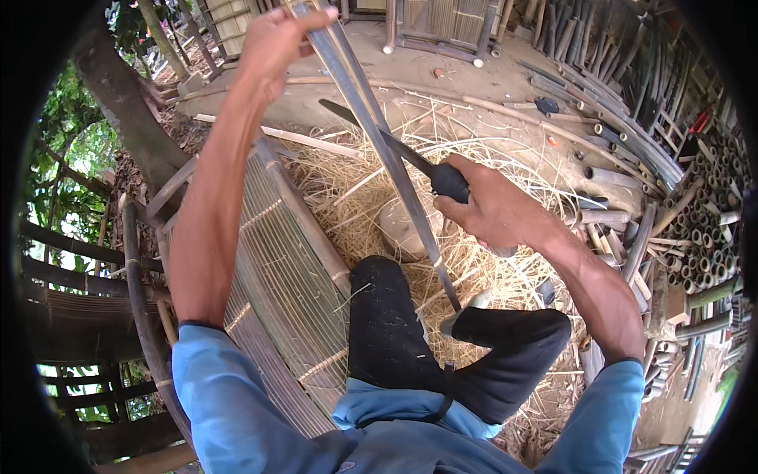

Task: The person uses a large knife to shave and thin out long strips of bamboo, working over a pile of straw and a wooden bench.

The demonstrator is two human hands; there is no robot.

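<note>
My left hand (276, 43) is raised at the upper left, its fingers closed round the top of a long, dark bamboo strip (407, 197). The strip slants down to the right, its lower end between my legs by my foot, and its upper part looks split lengthwise. Wrapped round the black handle of a long knife (410, 156) is my right hand (493, 201). The blade crosses the strip at mid-height with its tip pointing up and left; whether it sits in the split or behind it, I cannot tell. Below them a round wooden block (403, 229) stands among pale shavings (497, 265).
Along my left runs a bamboo slat bench (288, 261) beside a tree trunk (130, 107). Cut bamboo tubes (699, 237) are piled at the right, with long poles (616, 118) behind. Slatted bamboo furniture (446, 28) stands at the far side.
</note>
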